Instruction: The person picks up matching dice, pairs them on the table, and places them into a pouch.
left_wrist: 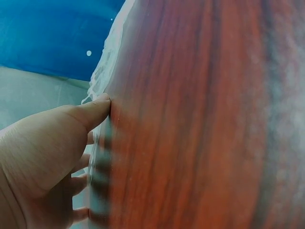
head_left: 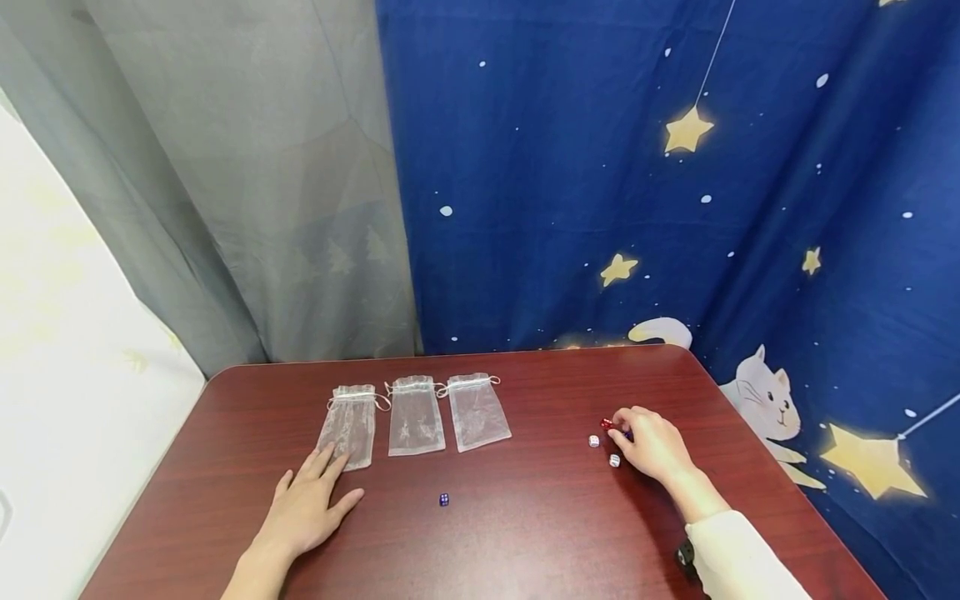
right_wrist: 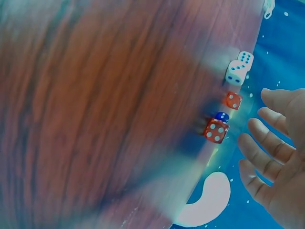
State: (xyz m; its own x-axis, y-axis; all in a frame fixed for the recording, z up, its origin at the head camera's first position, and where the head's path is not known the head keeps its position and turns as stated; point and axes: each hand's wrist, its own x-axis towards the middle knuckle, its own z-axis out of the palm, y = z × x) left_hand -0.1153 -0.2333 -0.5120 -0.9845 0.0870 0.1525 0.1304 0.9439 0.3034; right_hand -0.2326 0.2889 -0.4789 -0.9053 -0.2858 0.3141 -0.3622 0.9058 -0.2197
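Observation:
My left hand [head_left: 303,506] rests with spread fingers on the table, its fingertips on the lower part of the leftmost sheer drawstring bag [head_left: 352,425]. Two more such bags, a middle bag [head_left: 416,421] and a right bag [head_left: 477,417], lie beside it. At the right, my right hand [head_left: 652,442] hovers by a cluster of small dice, fingers loosely bent and holding nothing. In the right wrist view two white dice [right_wrist: 236,71], a small red die [right_wrist: 233,100], a blue die [right_wrist: 222,116] and another red die [right_wrist: 216,130] stand near its fingers, apart from them.
A lone blue die [head_left: 444,500] sits near the middle of the reddish-brown table [head_left: 480,550]. Behind the table's far edge hang a grey curtain [head_left: 300,250] and a blue starry curtain [head_left: 540,208]. A white surface [head_left: 67,375] borders the left side.

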